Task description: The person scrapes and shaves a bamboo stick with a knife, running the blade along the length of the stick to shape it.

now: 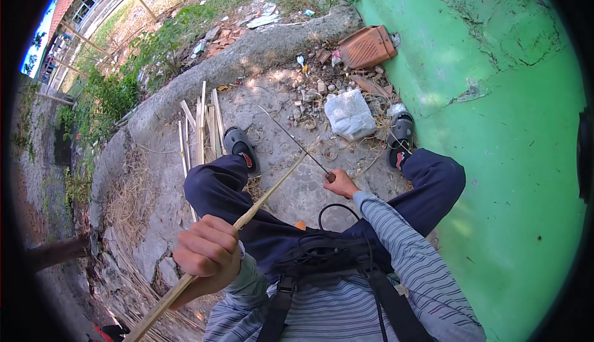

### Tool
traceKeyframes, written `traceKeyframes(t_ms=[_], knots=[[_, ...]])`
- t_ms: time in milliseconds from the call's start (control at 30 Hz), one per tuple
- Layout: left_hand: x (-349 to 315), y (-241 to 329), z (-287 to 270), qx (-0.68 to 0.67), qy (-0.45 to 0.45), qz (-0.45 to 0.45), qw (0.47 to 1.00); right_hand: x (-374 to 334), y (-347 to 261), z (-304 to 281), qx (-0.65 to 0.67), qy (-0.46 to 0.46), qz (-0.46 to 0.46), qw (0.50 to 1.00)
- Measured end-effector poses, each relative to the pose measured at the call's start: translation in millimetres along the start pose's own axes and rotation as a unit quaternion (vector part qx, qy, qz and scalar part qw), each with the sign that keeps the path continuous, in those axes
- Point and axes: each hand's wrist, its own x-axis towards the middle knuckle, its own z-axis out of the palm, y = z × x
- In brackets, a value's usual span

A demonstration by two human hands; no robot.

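Note:
My left hand (207,252) is closed around a long pale bamboo strip (266,196). The strip slants from the lower left edge up to the middle of the view. My right hand (342,183) grips the dark handle of a knife with a long thin blade (296,141), its tip pointing to the upper left. Near the strip's far end the blade crosses it; whether they touch I cannot tell.
Several pale wooden strips (201,128) lie beside my left shoe (240,148). A white wrapped bundle (349,114) sits near my right shoe (401,139), with rubble and an orange-brown plastic basket (367,47) beyond. A green wall (507,156) rises on the right; a low concrete kerb (247,54) curves along the far side.

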Motion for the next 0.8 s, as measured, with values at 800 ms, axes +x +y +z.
traceKeyframes(t_ms=[800], knots=[[-2.0,2.7,-11.6,0.018,0.025,0.006,1.0,-11.1,-3.2,7.7,-0.014,0.026,0.076,0.997]])
